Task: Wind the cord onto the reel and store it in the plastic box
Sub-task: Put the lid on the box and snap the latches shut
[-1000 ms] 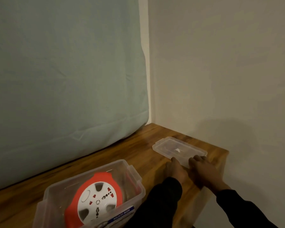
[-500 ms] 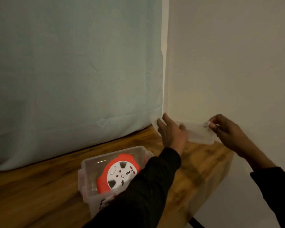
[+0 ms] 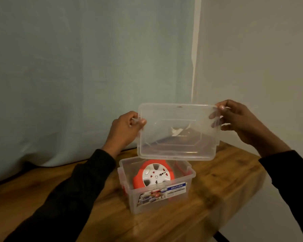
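Observation:
The red and white cord reel (image 3: pixel 154 175) stands tilted inside the clear plastic box (image 3: pixel 188 187), which sits on the wooden table (image 3: pixel 222 173). Its cord cannot be made out. A clear plastic lid (image 3: pixel 177 131) hangs in the air just above and behind the box, its face turned towards me. My left hand (image 3: pixel 125 128) pinches the lid's left edge. My right hand (image 3: pixel 238 119) pinches its upper right corner.
A pale green curtain (image 3: pixel 77 75) hangs behind the table on the left. A plain wall (image 3: pixel 261 58) stands to the right. The table's right end (image 3: pixel 248 194) drops off close to the box.
The lid lay on the table at the far right; both hands picked it up and carried it left to above the box. The view swung right, bringing the box to the centre.

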